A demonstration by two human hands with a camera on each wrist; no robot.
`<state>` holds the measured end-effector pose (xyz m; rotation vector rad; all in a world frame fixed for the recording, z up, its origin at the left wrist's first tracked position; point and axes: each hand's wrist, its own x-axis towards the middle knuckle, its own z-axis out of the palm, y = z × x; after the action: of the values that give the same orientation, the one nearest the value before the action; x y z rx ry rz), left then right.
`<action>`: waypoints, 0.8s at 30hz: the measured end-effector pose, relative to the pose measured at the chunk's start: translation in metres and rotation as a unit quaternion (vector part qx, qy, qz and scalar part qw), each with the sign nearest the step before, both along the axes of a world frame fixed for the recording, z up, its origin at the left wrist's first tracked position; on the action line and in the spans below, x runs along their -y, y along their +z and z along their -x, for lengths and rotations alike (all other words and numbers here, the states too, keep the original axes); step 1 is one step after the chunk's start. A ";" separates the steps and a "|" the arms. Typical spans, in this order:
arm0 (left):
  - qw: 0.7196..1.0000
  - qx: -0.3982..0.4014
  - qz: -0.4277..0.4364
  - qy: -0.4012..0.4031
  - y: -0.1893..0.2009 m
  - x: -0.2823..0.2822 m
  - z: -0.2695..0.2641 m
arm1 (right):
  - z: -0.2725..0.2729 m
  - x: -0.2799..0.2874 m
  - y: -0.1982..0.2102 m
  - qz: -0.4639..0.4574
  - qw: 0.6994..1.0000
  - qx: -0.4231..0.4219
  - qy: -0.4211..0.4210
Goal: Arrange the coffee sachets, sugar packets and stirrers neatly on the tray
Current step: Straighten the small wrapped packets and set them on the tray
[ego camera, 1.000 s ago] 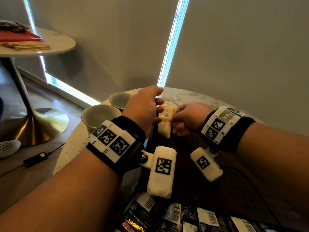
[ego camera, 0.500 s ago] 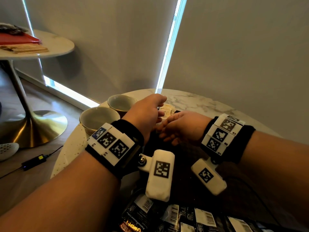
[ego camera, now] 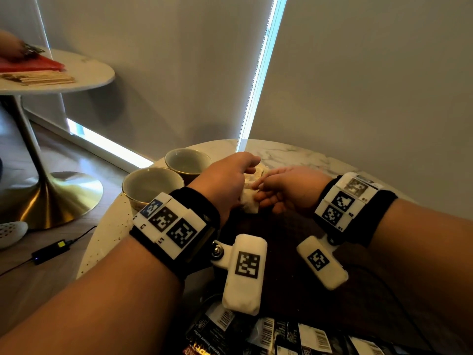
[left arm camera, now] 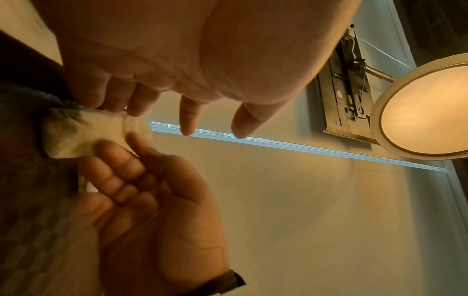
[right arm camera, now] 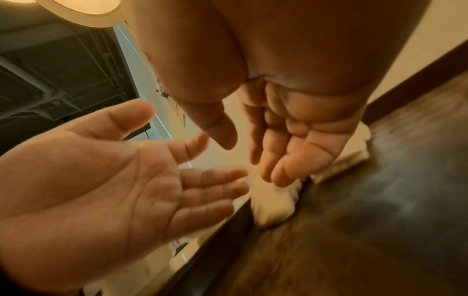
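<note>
Sugar packets (ego camera: pixel 249 201): off-white, mottled. Tray (ego camera: pixel 294 226): dark brown, faint checker weave. Coffee sachets (ego camera: pixel 256 334) at tray's near edge: black, white barcode labels, orange lettering. Table (ego camera: pixel 294 155): white marble, grey veins. Cups (ego camera: pixel 151 185) left of tray: cream, gold rim.

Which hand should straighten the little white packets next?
Probably the right hand: its fingertips already touch the white packets at the dark tray's edge. The left hand is open, palm up, beside them.
</note>
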<state>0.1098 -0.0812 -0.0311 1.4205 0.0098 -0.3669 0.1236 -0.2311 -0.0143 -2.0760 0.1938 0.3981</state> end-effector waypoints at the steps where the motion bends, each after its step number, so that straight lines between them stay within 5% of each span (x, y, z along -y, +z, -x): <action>1: 1.000 -0.001 -0.001 0.000 0.000 0.000 0.000 | -0.003 0.005 0.003 0.005 1.000 0.017 -0.017; 5: 1.000 -0.006 -0.018 0.002 0.002 0.001 0.000 | -0.012 0.028 0.008 0.003 0.997 0.018 -0.077; 11: 0.998 -0.032 -0.051 -0.020 -0.001 0.002 -0.001 | -0.015 0.029 -0.006 -0.006 0.997 -0.057 -0.056; 24: 0.999 -0.016 -0.041 -0.017 -0.007 0.009 -0.003 | -0.024 0.033 -0.013 -0.055 0.993 -0.059 -0.090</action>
<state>0.1131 -0.0897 -0.0381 1.4975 0.0265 -0.4211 0.1473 -0.2637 -0.0269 -1.9098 0.4187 0.4126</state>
